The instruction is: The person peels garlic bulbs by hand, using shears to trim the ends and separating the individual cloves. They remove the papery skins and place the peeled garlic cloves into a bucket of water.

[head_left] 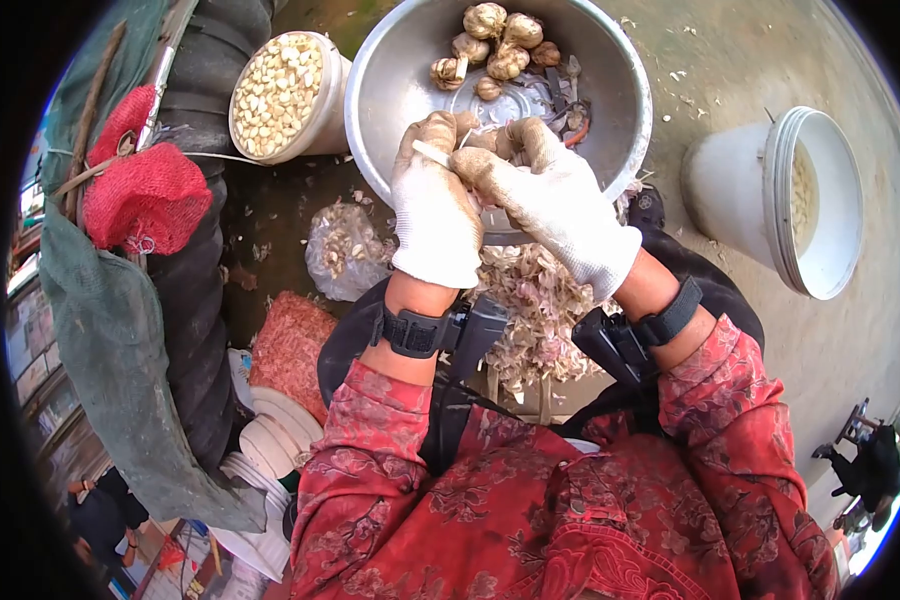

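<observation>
Both hands wear white knit gloves with brown-stained fingers and meet over the near side of a metal basin (375,75). My left hand (435,205) is closed, its fingers curled inward. A short pale stem-like piece (432,153) shows between it and the fingertips of my right hand (560,200). The right fingers are bent and pressed toward the left hand. What looks like garlic is gripped between them, mostly hidden by the gloves. Farther back in the basin lie several whole garlic bulbs (508,62), with dark scraps beside them.
A bucket of peeled cloves (278,95) stands left of the basin. At right, a white bucket (725,185) leans with pale contents inside. Garlic skins (535,320) are heaped below my hands. A clear plastic bag (345,250) and red mesh (150,195) lie left.
</observation>
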Demonstrator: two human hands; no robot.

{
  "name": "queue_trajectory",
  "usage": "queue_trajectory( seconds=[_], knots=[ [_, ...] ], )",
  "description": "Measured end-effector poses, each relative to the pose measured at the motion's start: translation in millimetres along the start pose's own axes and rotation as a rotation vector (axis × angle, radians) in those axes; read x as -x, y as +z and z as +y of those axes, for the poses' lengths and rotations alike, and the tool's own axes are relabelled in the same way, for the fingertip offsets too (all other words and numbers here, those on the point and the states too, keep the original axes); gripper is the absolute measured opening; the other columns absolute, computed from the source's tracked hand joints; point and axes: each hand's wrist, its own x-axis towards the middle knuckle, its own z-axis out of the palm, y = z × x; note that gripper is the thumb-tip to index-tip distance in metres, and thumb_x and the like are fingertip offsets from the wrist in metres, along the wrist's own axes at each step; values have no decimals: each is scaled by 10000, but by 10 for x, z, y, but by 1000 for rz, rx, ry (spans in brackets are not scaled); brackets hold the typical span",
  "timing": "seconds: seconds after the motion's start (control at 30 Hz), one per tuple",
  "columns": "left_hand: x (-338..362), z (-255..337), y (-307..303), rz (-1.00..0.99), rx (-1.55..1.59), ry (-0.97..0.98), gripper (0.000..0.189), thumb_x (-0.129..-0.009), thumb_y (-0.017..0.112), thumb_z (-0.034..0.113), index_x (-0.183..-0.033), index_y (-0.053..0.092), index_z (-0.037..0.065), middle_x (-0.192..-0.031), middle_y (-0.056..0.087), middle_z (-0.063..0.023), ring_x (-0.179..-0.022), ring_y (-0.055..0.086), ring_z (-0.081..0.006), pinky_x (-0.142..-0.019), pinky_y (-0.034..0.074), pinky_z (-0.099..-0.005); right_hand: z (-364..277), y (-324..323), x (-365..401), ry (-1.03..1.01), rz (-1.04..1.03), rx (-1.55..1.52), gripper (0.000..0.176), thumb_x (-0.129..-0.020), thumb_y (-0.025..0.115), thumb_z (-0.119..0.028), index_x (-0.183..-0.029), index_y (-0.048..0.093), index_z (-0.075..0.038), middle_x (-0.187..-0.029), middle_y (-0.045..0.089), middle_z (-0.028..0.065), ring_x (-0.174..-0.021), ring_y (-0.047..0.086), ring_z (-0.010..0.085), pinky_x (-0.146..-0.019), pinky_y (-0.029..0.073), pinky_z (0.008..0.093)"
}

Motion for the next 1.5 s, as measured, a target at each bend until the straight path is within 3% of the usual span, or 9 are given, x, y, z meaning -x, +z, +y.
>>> queue_trajectory(
  seconds=[0.33,0.53,0.63,0.77,0.87,0.93,1.17,1.23,1.5],
  knots=[
    [-27,-119,-78,-2,95,-62,224,-952,457,246,-926,533,37,-861,564,-71,-783,565,-185,-736,494,-311,-83,74,77,-166,73,137,384,-855,598,-301,-980,513,53,-819,625,244,-806,654,337,-672,497,393],
    [18,-16,-75,-60,67,5,229,-958,459,247,-932,537,33,-843,585,-93,-722,575,-197,-681,493,-310,-112,87,39,-107,69,99,376,-895,566,-300,-1078,519,25,-785,637,174,-713,640,239,-619,494,349],
    [53,51,-130,-160,-127,65,234,-961,459,239,-950,541,20,-835,593,-95,-720,585,-198,-661,492,-313,-146,-2,43,178,-76,-302,336,-958,485,-403,-1011,528,-73,-716,521,-10,-496,405,16,-397,312,163],
    [94,119,-8,-20,24,3,250,-970,439,242,-976,548,17,-833,592,-87,-726,585,-192,-647,489,-301,-39,-117,12,192,-183,-530,347,-960,476,-440,-950,510,-95,-703,513,-9,-476,394,29,-394,285,167],
    [73,123,-41,-87,-108,125,153,-935,488,141,-1001,559,22,-854,594,-86,-742,585,-194,-652,489,-284,-71,-162,0,250,-142,-620,344,-955,487,-445,-942,513,-101,-711,518,-13,-485,398,27,-418,284,163],
    [22,94,-206,-195,-1167,652,280,-903,494,-7,-1181,512,8,-1010,580,-80,-872,589,-149,-724,508,-260,-120,-193,9,220,-86,-570,334,-953,496,-432,-947,523,-99,-721,523,-19,-505,397,24,-440,283,160],
    [-34,68,-172,-223,-1161,654,232,-918,486,30,-1143,542,16,-985,587,-73,-832,578,-122,-712,506,-251,-263,-179,20,199,-87,-219,377,-874,609,-393,-900,589,-17,-714,564,13,-586,482,56,-482,383,215],
    [0,34,-69,-157,-233,162,206,-948,480,130,-1101,567,23,-958,595,-61,-795,579,-119,-691,499,-245,-162,-159,-5,135,-73,-93,398,-865,620,-393,-908,588,1,-736,580,31,-627,513,79,-525,416,237],
    [72,23,19,-10,-230,90,227,-953,486,211,-1055,585,34,-909,601,-41,-764,584,-131,-613,485,-244,-43,-57,40,-29,15,40,388,-884,594,-367,-929,581,19,-790,629,102,-713,577,152,-637,473,307]
  ],
)
